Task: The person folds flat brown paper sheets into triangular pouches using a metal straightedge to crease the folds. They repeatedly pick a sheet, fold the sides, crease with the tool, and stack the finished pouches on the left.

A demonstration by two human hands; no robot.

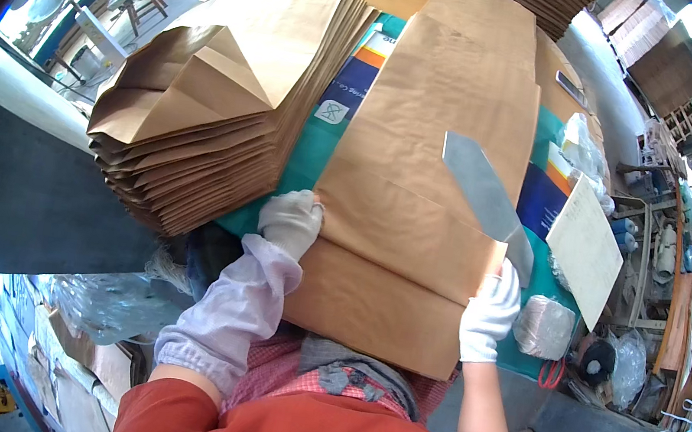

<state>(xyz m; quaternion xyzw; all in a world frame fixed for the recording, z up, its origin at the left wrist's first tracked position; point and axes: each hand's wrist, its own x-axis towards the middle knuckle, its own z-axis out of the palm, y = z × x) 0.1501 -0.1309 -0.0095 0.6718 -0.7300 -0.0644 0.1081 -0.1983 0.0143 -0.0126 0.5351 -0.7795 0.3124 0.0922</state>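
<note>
A large brown paper bag (395, 275) lies flat before me, with a crease running across its near part. My left hand (291, 219), in a white glove, has its fingers closed on the bag's left edge by the crease. The right hand (490, 315), also gloved, pinches the opposite edge; its thumb and fingertips are partly hidden. A flat grey plate with an angled end (480, 190) lies slantwise over the paper. Its lower end reaches the right fingertips, and whether they touch it I cannot tell. More brown paper (481, 50) extends beneath and beyond the bag.
A thick stack of folded paper bags (200, 127) stands left of my work. Teal printed sheeting (306, 154) covers the table. On the right are a pale board (586, 252), a wrapped white bundle (543, 327) and clear plastic (580, 151). A phone (570, 87) lies farther back.
</note>
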